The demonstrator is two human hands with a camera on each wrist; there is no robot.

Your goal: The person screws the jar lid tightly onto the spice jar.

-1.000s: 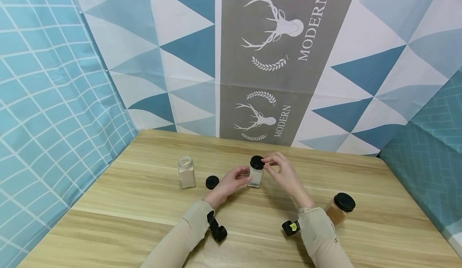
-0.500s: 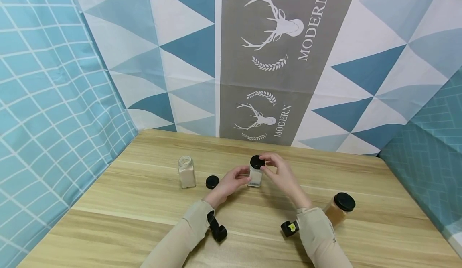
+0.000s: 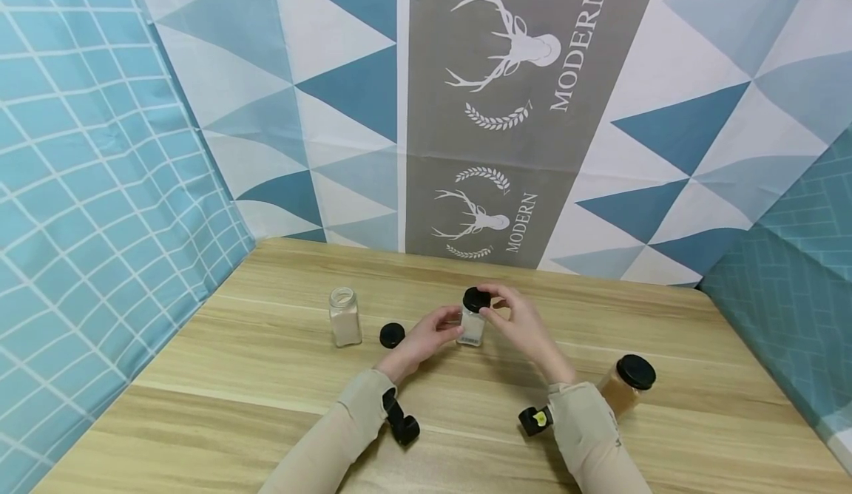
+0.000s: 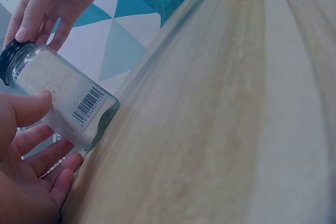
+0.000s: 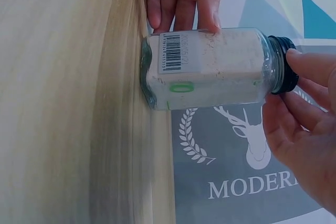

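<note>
A square glass jar of pale powder [image 3: 472, 327] stands upright on the table, its black lid [image 3: 476, 299] seated on top. My left hand [image 3: 421, 339] holds the jar's body, thumb on one face and fingers behind. At the lid's rim, my right hand [image 3: 524, 325] pinches with thumb and fingers. A barcode label [image 5: 174, 52] shows low on the glass jar [image 5: 226, 64] in the right wrist view. To the left, an open jar of similar powder [image 3: 345, 324] stands near a loose black lid [image 3: 392, 335].
A larger jar of brown contents [image 3: 619, 394], black-lidded, stands beside my right forearm, partly hidden by the sleeve. The wooden table [image 3: 266, 376] meets a patterned cloth backdrop [image 3: 353, 183] behind, with blue cloth at the left and teal at the right.
My right hand's fingers have shifted round the lid, from its right edge to a grip nearer its front and top. The left hand and the jar have stayed in place.
</note>
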